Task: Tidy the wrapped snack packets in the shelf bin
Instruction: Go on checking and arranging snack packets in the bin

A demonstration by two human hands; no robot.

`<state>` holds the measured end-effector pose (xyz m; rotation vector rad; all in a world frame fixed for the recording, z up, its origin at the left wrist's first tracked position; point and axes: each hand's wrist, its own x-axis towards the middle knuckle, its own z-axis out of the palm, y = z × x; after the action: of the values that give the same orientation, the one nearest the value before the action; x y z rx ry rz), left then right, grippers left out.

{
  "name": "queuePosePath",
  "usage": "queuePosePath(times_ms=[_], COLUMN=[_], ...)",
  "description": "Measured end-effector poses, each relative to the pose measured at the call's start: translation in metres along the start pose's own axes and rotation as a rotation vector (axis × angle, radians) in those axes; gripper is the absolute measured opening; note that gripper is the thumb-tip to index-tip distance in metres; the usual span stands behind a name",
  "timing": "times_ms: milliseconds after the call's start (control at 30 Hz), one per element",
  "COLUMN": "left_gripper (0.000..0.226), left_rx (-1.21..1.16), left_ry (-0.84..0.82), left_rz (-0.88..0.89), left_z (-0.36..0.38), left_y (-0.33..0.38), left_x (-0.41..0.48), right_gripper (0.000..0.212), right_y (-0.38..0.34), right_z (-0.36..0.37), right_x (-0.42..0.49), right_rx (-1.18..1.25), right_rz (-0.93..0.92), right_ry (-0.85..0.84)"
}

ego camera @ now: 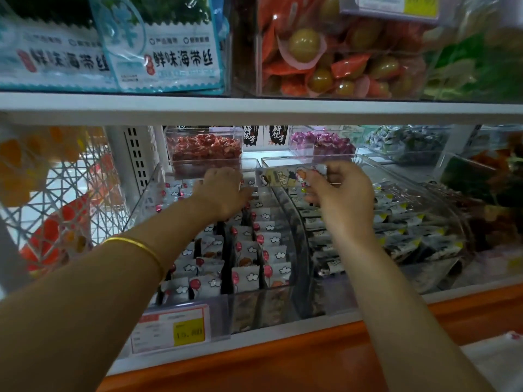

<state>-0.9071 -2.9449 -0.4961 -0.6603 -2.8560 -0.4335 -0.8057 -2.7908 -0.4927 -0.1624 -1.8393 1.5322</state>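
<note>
A clear plastic shelf bin (271, 304) holds rows of small white snack packets (254, 250) printed with red balloons and clouds, standing on edge. My left hand (223, 190) reaches to the bin's far end, palm down, fingers resting on the back packets; whether it grips one is hidden. My right hand (339, 188) hovers above the divider between this bin and the neighbouring one, its fingertips pinched on a small wrapped packet (318, 168).
To the right, a second clear bin (441, 274) holds black-and-white packets with yellow corners. A price tag (172, 329) hangs on the front. Behind stand bins of red (203, 149) and purple (325, 142) sweets. A shelf board (254, 108) runs close overhead.
</note>
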Motion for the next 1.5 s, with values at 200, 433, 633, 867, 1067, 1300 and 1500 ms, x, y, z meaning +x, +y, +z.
queuePosePath(times_ms=[200, 433, 633, 867, 1067, 1300, 1500], left_gripper=[0.045, 0.052, 0.048, 0.048, 0.049, 0.05, 0.048], left_rx=[0.023, 0.082, 0.063, 0.128, 0.055, 0.174, 0.143], left_ry=[-0.091, -0.221, -0.242, -0.258, -0.165, -0.211, -0.23], left_rz=[-0.04, -0.055, 0.006, 0.092, 0.167, 0.082, -0.001], left_z=[0.024, 0.033, 0.028, 0.023, 0.021, 0.01, 0.016], left_y=[-0.001, -0.002, -0.001, -0.012, -0.019, -0.039, -0.039], left_x=[0.033, 0.039, 0.032, 0.016, 0.007, -0.005, -0.002], right_gripper=[0.021, 0.009, 0.009, 0.008, 0.022, 0.018, 0.034], right_y=[0.003, 0.007, 0.008, 0.013, 0.021, 0.024, 0.032], right_z=[0.003, 0.006, 0.015, 0.06, 0.093, 0.113, 0.122], right_x=[0.004, 0.007, 0.01, 0.052, 0.078, 0.088, 0.09], right_rx=[0.186, 0.24, 0.19, -0.311, -0.842, -1.132, -1.333], right_rz=[0.084, 0.116, 0.082, -0.246, -0.506, -0.569, -0.451], right_ry=[-0.028, -0.036, -0.037, -0.202, -0.435, -0.642, -0.777])
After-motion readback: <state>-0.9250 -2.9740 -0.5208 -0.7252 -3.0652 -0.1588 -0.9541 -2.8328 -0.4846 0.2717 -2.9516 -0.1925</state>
